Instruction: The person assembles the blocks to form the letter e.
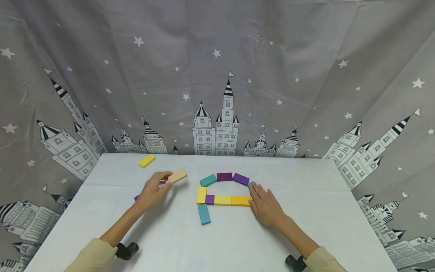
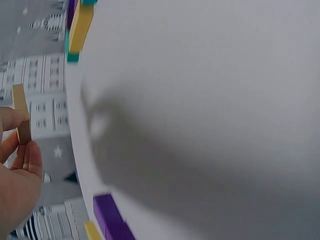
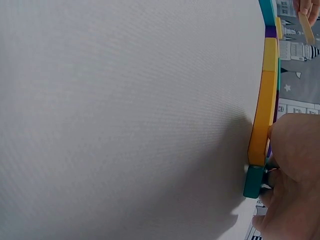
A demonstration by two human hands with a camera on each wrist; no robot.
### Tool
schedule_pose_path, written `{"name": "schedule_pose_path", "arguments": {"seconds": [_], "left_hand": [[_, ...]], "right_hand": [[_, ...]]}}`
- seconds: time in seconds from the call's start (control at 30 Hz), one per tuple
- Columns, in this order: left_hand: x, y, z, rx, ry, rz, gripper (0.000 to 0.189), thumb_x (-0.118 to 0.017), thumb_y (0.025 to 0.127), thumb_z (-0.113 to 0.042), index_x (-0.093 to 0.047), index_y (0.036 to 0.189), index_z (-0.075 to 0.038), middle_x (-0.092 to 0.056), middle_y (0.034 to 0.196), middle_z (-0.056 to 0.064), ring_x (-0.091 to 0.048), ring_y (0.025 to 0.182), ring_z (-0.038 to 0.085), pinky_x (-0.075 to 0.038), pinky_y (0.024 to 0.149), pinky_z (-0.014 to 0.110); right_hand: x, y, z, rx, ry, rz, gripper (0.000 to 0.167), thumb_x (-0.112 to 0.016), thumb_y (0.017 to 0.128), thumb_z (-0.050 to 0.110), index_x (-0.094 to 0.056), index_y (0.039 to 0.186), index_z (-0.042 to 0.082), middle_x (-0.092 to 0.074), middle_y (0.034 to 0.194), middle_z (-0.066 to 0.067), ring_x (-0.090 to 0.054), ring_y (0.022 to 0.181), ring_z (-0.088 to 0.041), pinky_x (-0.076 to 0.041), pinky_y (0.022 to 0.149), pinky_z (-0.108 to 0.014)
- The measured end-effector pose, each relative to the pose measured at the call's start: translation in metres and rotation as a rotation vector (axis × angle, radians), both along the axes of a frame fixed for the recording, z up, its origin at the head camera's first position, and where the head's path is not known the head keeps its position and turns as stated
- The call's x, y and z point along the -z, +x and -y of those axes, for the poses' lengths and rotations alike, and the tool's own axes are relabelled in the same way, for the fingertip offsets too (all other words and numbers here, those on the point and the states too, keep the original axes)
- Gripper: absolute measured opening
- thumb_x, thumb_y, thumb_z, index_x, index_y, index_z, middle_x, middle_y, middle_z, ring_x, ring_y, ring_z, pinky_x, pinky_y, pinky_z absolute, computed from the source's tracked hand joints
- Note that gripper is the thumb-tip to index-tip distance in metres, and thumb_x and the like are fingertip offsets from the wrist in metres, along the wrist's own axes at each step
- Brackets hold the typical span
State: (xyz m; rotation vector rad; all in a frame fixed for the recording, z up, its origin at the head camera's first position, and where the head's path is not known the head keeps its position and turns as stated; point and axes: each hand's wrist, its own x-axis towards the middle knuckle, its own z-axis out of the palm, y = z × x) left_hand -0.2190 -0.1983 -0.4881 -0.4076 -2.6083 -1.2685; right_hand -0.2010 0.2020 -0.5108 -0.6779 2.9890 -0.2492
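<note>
My left hand (image 1: 154, 192), its fingers pinching a pale block (image 1: 178, 176), raised above the white bench (image 1: 255, 241), left of an arched ring of coloured blocks (image 1: 222, 200), my right hand (image 1: 266, 207), fingers extended, touching the teal block (image 3: 254, 181) at the ring's right side.

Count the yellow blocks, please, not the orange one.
3: one yellow block at back left, another left of the row's purple block, a third between that and the orange block. The right hand may hide another.
</note>
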Motion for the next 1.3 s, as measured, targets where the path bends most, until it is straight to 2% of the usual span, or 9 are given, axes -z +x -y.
{"name": "schedule_pose_path", "arguments": {"seconds": [0.33, 0.6, 0.83, 1.03, 1.3], "left_hand": [[0.013, 0.019, -0.035, 0.167, -0.039, 0.02, 0.036, -0.066, 0.089, 0.01, -0.059, 0.125, 0.008, -0.06, 0.119, 0.021, -0.061, 0.106, 0.035, -0.054, 0.09, 0.044], [0.017, 0.035, -0.057, 0.331, -0.054, 0.09, 0.032, -0.062, 0.093, 0.006, -0.059, 0.125, 0.008, -0.059, 0.12, 0.017, -0.061, 0.108, 0.031, -0.054, 0.091, 0.038], [0.021, 0.049, -0.07, 0.446, -0.106, 0.105, 0.032, -0.063, 0.095, 0.001, -0.06, 0.126, 0.005, -0.06, 0.119, 0.014, -0.061, 0.105, 0.025, -0.054, 0.091, 0.034], [0.019, 0.055, -0.077, 0.502, -0.128, 0.168, 0.033, -0.065, 0.095, -0.003, -0.06, 0.128, 0.001, -0.06, 0.122, 0.009, -0.058, 0.108, 0.019, -0.051, 0.095, 0.035], [0.017, 0.058, -0.078, 0.548, -0.192, 0.182, 0.031, -0.064, 0.097, -0.008, -0.063, 0.128, -0.005, -0.062, 0.125, 0.004, -0.055, 0.118, 0.023, -0.046, 0.102, 0.042]], "right_hand": [[0.001, 0.0, 0.0, 0.003, 0.005, 0.004, 0.058, -0.045, 0.106, 0.03, -0.033, 0.152, -0.004, -0.03, 0.158, -0.02, -0.028, 0.145, -0.037, -0.022, 0.116, -0.059], [0.0, 0.0, -0.001, 0.0, 0.018, 0.001, 0.058, -0.046, 0.106, 0.03, -0.034, 0.152, -0.004, -0.031, 0.158, -0.019, -0.029, 0.145, -0.037, -0.023, 0.115, -0.06], [-0.001, 0.0, -0.001, 0.003, 0.01, 0.011, 0.058, -0.045, 0.106, 0.03, -0.034, 0.152, -0.004, -0.031, 0.158, -0.019, -0.029, 0.145, -0.037, -0.023, 0.115, -0.059], [0.001, 0.0, -0.001, 0.01, 0.015, 0.015, 0.059, -0.045, 0.106, 0.032, -0.032, 0.153, -0.002, -0.029, 0.159, -0.018, -0.027, 0.146, -0.035, -0.022, 0.116, -0.059], [-0.002, 0.0, 0.0, 0.003, 0.015, 0.001, 0.059, -0.046, 0.106, 0.03, -0.033, 0.152, -0.003, -0.03, 0.159, -0.019, -0.028, 0.145, -0.036, -0.022, 0.115, -0.059]]}}
